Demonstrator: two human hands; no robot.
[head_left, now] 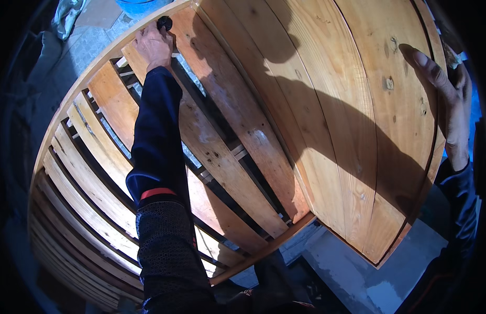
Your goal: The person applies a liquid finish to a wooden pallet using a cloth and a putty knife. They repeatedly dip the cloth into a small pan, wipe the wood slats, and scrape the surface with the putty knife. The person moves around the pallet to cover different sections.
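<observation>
A slatted wooden bed frame [203,133] stretches under me, with a broad wooden headboard [353,68] of joined planks on its right. My left hand [154,46] reaches to the far side rail, its fingers curled round a small black round object [164,23] whose kind I cannot make out. At the right, my right hand [455,99] grips the headboard's outer edge; its thumb points up along the planks and its other fingers are mostly hidden. Beside those fingers shows a small pale patch [453,57], too unclear to name.
A blue bucket [141,7] stands on the tiled floor past the far rail. Pale bags or cloth [69,17] lie at the upper left. Open gaps run between the slats. A grey board or slab [382,261] lies below the headboard's near corner.
</observation>
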